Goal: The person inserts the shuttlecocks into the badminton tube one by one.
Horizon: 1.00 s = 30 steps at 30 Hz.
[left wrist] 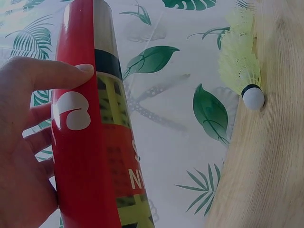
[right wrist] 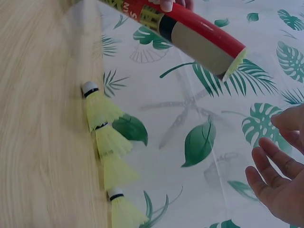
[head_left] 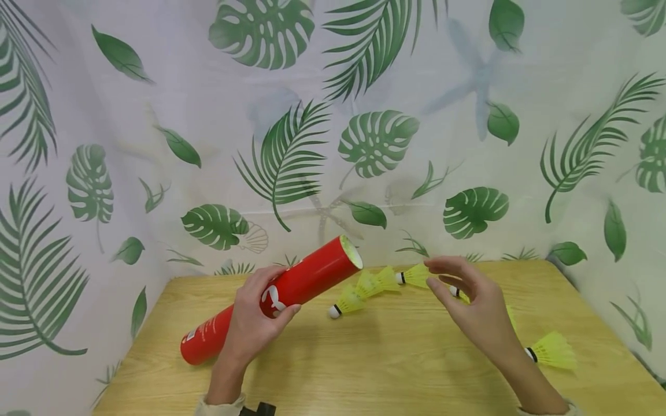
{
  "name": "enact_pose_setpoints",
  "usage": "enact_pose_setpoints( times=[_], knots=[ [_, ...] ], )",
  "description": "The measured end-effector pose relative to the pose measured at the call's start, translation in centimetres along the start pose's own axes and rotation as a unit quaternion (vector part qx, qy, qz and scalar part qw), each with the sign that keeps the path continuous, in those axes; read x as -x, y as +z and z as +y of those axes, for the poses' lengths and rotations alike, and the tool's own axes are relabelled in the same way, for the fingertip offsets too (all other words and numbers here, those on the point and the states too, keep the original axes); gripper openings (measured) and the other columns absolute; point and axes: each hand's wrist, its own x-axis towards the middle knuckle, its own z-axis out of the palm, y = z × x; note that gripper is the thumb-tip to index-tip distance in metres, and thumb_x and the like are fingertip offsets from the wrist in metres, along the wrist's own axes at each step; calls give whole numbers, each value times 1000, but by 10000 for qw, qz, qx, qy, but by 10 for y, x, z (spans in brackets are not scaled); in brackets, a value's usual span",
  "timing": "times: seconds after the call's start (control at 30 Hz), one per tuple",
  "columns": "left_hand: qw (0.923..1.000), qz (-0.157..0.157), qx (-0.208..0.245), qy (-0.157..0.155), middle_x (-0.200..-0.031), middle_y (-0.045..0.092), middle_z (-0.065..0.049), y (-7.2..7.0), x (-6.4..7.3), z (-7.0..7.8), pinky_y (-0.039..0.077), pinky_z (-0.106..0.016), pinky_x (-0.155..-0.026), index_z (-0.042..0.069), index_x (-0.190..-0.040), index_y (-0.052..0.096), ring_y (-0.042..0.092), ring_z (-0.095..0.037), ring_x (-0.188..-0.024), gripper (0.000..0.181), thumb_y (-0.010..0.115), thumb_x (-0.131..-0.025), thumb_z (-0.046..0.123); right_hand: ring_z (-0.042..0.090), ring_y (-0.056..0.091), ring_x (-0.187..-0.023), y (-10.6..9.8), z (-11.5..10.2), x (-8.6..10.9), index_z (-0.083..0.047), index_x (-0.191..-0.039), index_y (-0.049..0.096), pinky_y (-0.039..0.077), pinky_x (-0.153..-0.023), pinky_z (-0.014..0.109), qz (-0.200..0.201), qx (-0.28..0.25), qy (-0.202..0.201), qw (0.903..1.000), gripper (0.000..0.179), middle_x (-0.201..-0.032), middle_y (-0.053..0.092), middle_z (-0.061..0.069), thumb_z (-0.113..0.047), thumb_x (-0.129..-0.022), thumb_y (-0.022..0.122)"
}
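A red shuttlecock tube (head_left: 317,275) slants above the table, its upper end toward the right and pale yellow-green showing at that end. My left hand (head_left: 252,318) grips it around the middle, thumb (left wrist: 78,75) along the front. One side of the tube (right wrist: 194,40) shows a grey band and a dark band in the right wrist view. My right hand (head_left: 476,309) is in the air right of the tube, holding nothing, its fingers loosely bent. It overlaps some of the yellow shuttlecocks (head_left: 415,276) in the head view.
Several yellow shuttlecocks lie in a row along the back of the wooden table (head_left: 359,358); the leftmost shuttlecock (head_left: 350,301) is below the tube's upper end. Another shuttlecock (head_left: 554,351) lies near the right forearm. A leaf-patterned cloth (head_left: 312,86) hangs behind.
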Motion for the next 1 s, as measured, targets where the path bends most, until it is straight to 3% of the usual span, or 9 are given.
enact_pose_setpoints(
  times=[0.4,0.57,0.87,1.0],
  knots=[
    [10000,6,-45,-50,-133,61,7,-1,-2,-1,57,-49,-89,22,-138,60,56,-19,-120,69,91,-76,18,0,65,-108,-29,17,24,-8,-120,70,49,-91,12,300,1069,-6,9938,38,-116,69,-5,9,-86,76],
    [10000,52,-38,-43,-133,61,7,-1,-3,-1,57,-48,-88,21,-138,60,56,-19,-120,69,92,-76,17,-5,62,-110,-47,25,36,-3,-121,69,47,-91,10,369,1391,50,9896,41,-118,69,-5,12,-83,77],
    [10000,-5,-12,-66,-134,61,8,-1,-6,-1,57,-46,-89,22,-138,60,56,-18,-121,69,91,-77,19,-11,59,-107,-74,44,53,-6,-121,70,44,-88,4,570,1765,361,9820,39,-116,67,-9,9,-85,77],
    [9999,-12,21,-122,-135,60,7,-5,-4,-4,58,-46,-88,23,-139,59,56,-18,-122,69,91,-78,20,-15,54,-107,-81,52,61,-6,-123,69,42,-85,2,639,1962,707,9759,35,-115,65,-16,2,-89,77]
  ],
)
